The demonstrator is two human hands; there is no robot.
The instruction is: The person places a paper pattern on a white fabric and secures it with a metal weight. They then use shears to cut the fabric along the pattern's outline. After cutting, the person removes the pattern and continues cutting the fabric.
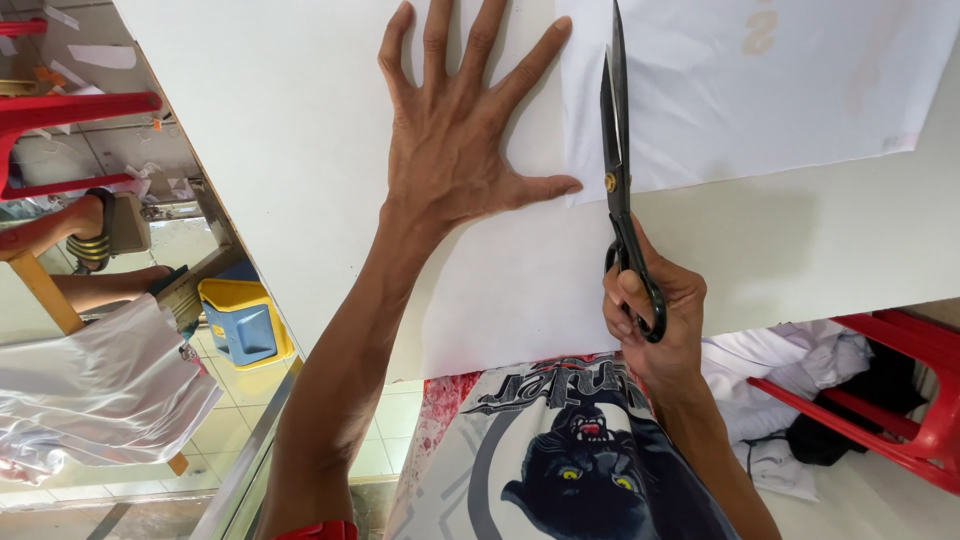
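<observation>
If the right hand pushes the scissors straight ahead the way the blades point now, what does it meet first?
Only more of the white fabric: the scissors in the right hand point along its left edge toward the frame top. Nothing else shows there.

Bare forearms, red band (312, 530) at left wrist, white shirt (560, 460) printed with a black panther

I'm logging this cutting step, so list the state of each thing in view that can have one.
Left hand: flat, fingers spread, pressing the white fabric.
Right hand: closed through the scissors' handles.
Scissors: blades slightly apart, tips pointing away along the fabric edge.
White fabric: spread flat on the table, upper layer's edge at the blades.
Table: covered in white.
Red stool: cloth piled on it.
</observation>
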